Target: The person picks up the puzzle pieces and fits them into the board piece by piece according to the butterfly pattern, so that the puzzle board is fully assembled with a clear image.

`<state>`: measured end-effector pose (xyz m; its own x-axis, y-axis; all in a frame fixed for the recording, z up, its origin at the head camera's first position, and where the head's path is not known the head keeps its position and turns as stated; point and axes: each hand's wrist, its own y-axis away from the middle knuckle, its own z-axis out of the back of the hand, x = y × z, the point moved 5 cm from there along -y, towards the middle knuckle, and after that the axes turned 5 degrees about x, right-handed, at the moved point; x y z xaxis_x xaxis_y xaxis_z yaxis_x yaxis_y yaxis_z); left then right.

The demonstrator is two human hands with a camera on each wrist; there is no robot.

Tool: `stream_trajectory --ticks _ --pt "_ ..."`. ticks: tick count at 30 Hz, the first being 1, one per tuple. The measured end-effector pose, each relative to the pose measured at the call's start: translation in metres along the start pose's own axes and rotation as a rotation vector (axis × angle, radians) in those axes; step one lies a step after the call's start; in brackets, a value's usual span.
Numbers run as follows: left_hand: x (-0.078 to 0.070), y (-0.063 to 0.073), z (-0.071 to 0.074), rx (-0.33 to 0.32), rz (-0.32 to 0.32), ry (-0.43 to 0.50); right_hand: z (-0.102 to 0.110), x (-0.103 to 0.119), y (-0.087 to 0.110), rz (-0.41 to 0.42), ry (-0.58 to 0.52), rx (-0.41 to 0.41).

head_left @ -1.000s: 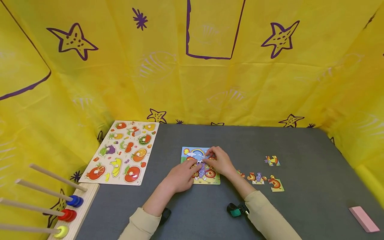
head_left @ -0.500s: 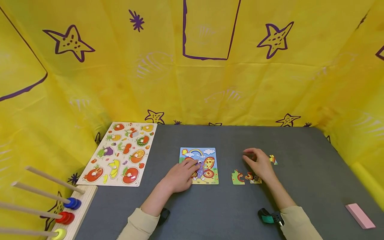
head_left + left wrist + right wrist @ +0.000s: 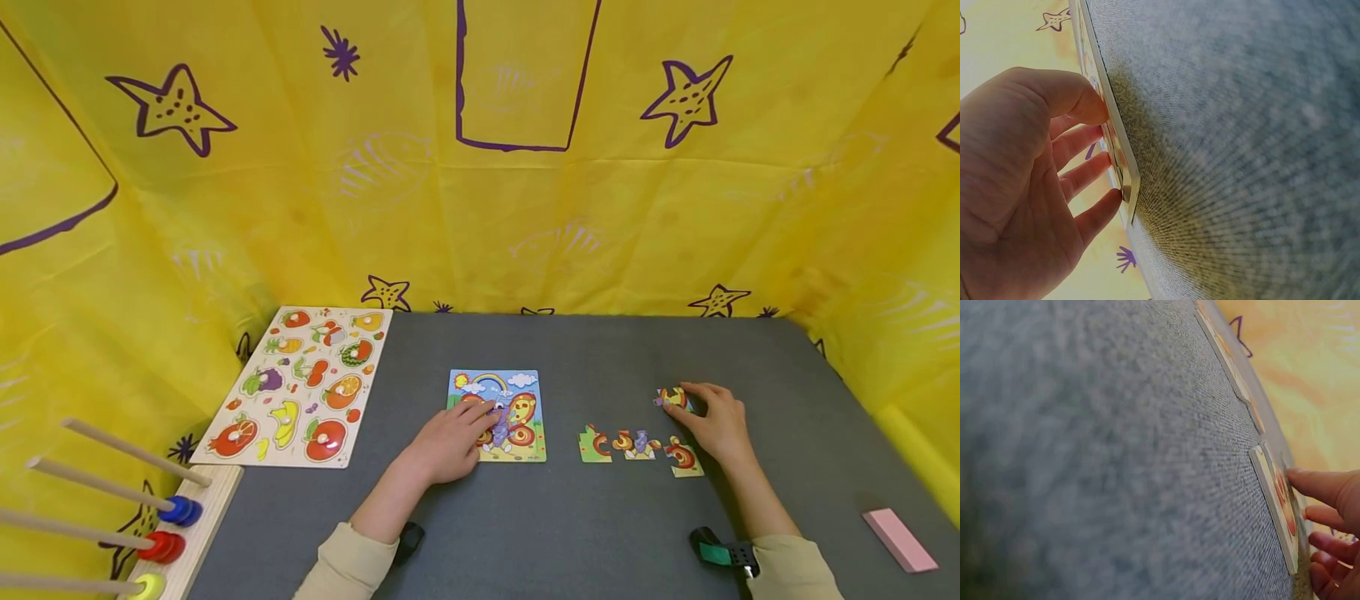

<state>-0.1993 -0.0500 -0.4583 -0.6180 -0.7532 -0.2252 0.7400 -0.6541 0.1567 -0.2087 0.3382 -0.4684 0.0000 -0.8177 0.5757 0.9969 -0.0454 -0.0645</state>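
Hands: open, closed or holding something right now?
Left hand: open, resting on the puzzle.
Right hand: at the farthest loose piece; whether it grips it cannot be told.

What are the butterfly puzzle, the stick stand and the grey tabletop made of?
Butterfly puzzle: probably thin wood or stiff card, printed and smooth; the left wrist view shows its pale edge. Stand: probably wood, bare and dull, from its pale tan colour. Grey tabletop: looks like matt cloth; close up, a weave shows.
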Motion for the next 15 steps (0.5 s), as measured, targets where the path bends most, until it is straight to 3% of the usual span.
stream_trajectory --ticks 4,11,15 --pt "0.0 0.0 0.0 0.0 -0.003 0.008 0.0 0.0 -0.001 -0.019 -0.018 -0.02" --pt "0.001 0.0 -0.001 -0.001 -0.006 0.006 0.001 0.005 0.0 -0.128 -0.097 -0.096" --pt "0.002 -0.001 -0.001 0.013 0.004 0.01 -0.004 0.017 -0.001 -0.167 -0.171 -0.071"
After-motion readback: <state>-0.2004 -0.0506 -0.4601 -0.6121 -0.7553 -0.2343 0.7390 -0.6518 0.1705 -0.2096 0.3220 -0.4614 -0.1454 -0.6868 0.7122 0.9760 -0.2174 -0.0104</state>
